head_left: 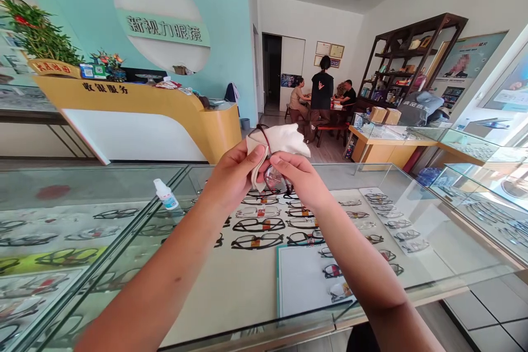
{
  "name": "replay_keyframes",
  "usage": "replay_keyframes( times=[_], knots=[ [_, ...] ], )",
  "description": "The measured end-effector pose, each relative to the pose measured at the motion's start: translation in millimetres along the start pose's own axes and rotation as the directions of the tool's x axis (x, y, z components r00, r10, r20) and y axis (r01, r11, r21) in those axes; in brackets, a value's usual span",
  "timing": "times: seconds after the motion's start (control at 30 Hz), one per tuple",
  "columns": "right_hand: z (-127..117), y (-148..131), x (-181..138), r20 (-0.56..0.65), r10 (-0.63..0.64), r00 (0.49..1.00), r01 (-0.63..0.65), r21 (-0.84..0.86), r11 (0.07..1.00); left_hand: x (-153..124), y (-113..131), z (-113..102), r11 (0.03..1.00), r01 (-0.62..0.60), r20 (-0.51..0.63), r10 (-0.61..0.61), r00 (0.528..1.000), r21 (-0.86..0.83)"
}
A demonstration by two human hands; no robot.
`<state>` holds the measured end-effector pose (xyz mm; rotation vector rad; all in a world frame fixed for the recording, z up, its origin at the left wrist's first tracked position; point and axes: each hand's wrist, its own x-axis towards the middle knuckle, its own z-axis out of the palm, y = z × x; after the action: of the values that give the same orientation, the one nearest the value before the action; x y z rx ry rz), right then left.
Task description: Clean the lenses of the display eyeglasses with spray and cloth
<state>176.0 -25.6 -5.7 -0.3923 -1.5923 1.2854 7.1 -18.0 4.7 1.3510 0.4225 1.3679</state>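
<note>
My forearms (160, 280): closest of all, reaching up from the bottom edge and out over the glass-topped table (218, 297).
Left fingers (249, 160): here's the thumb, pinching a fold of pale cloth (289, 140) against the frame.
Right fingers (289, 168): gripping, thumb on top, the dark rim beside a lens; how firmly, I can't tell.
Eyeglasses: up in the air between my two hands, clear of the glass, one lens (273, 177) showing below my thumbs, a dark temple (264, 138) rising against the cloth; the rest is covered.
Slip risk: the cloth looks soft and loose, so a lazy pinch could let the frame slide, and it's hard glass underneath.
Bend risk: my hands hold different parts, so pulling unevenly could, I reckon, twist that thin temple at its hinge.
Smudge risk: bare skin sits right by the lens; a stray thumb would print it.
Spray bottle (165, 195): standing off to my left, near my forearm; a swinging elbow might tip it.
Display frames (259, 224): in rows under the glass, below my hands.
</note>
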Motion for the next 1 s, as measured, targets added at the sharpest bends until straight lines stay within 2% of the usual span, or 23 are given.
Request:
replay_keyframes(
  times=[0.27, 0.47, 0.63, 0.73, 0.8, 0.9, 1.0],
  knots=[
    [-11.4, -10.3, -13.9, 0.061, 0.062, 0.996, -0.051, -0.165, 0.985, -10.0, -3.7, 6.5, 0.993, -0.054, -0.041, 0.059, 0.997, 0.101],
    [-12.9, -10.5, -14.6, 0.128, 0.058, 0.990, -0.028, -0.222, 0.975, -9.4, -7.6, 6.5, 0.981, -0.063, -0.113, 0.085, 0.990, 0.185],
    [-15.3, -13.9, -12.4, 0.012, 0.034, 0.999, -0.031, -0.197, 0.980, -3.4, 3.0, -4.6, 0.992, -0.045, -0.005, 0.046, 0.999, 0.116],
    [-17.4, -16.0, -11.0, -0.030, 0.015, 0.999, -0.020, -0.165, 0.986, -3.2, 8.2, -10.5, 0.994, 0.026, 0.031, -0.029, 0.999, 0.104],
    [-17.7, -15.4, -10.6, -0.047, 0.035, 0.998, -0.041, -0.138, 0.990, -3.9, 9.0, -11.1, 0.993, 0.051, 0.042, -0.056, 0.998, 0.109],
    [-16.7, -13.0, -10.9, -0.059, 0.047, 0.997, -0.054, -0.124, 0.991, -4.5, 7.8, -8.7, 0.992, 0.023, 0.037, -0.028, 0.999, 0.122],
    [-14.8, -11.5, -11.4, -0.031, 0.057, 0.998, -0.060, -0.117, 0.991, -4.8, 6.1, -7.1, 0.991, 0.019, 0.022, -0.022, 1.000, 0.136]
  ],
)
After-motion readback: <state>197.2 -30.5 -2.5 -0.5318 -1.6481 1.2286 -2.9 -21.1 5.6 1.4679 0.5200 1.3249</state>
